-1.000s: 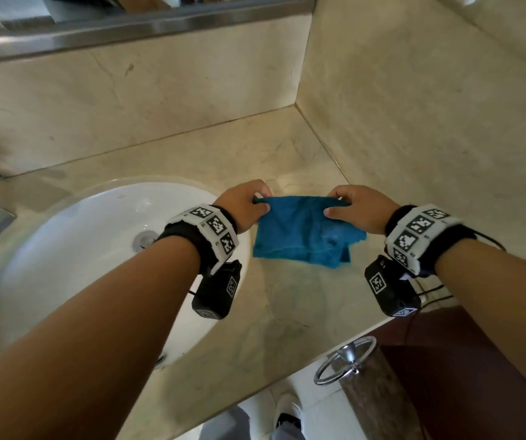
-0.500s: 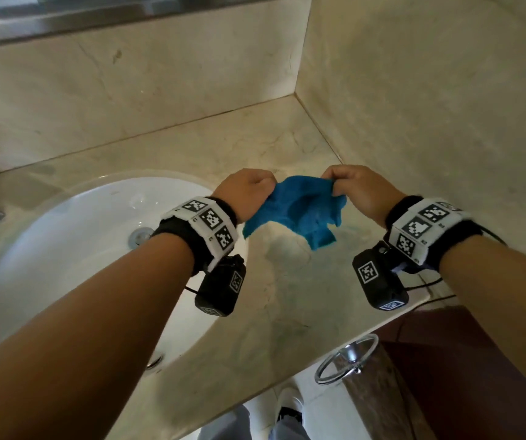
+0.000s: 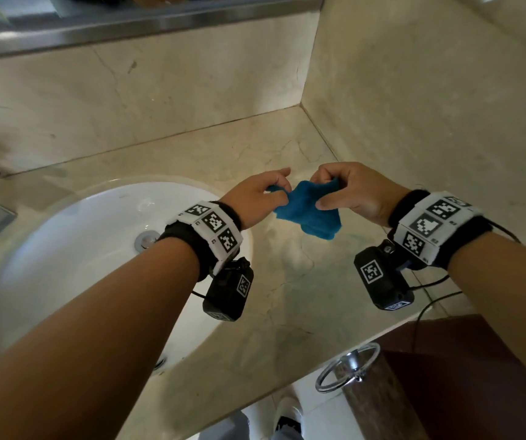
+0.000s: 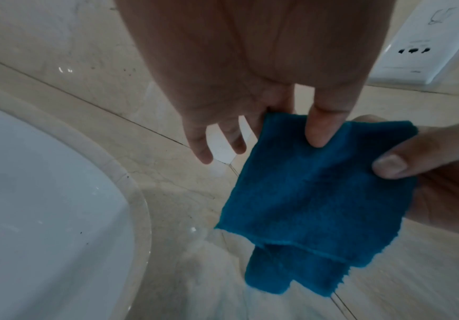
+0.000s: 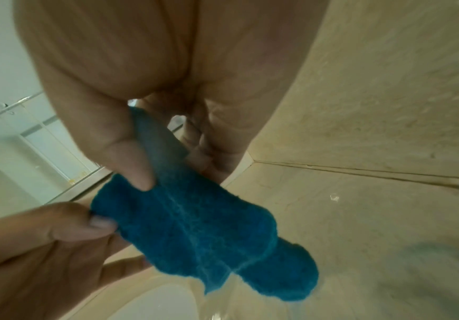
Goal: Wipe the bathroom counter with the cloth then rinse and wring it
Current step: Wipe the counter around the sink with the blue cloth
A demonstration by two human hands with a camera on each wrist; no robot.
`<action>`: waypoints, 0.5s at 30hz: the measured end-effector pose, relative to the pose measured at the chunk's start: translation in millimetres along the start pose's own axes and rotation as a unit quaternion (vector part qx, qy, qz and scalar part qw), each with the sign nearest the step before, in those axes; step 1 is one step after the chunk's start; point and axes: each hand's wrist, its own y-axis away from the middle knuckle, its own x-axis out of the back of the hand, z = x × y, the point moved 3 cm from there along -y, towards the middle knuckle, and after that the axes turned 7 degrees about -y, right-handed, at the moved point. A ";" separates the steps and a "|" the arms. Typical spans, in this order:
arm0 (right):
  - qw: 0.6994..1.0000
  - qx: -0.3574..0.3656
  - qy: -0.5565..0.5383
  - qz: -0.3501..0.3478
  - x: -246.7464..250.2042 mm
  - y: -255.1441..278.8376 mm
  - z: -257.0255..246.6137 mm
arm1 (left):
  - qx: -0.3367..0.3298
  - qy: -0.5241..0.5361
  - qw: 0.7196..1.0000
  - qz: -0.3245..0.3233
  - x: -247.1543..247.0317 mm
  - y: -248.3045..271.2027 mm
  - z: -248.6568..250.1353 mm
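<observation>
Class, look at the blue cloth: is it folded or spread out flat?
Folded. The cloth hangs doubled in layers, a lower layer showing below the front edge, held off the counter by the left hand and right hand.

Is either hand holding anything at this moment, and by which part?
Both hold the blue cloth by its upper edge: the left hand pinches the left corner, the right hand the right side; the rest hangs above the counter.
</observation>
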 end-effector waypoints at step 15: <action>0.996 -0.029 0.013 0.085 22.2 23.3 7.9 | -0.024 -0.073 0.997 0.006 -0.4 8.9 -2.1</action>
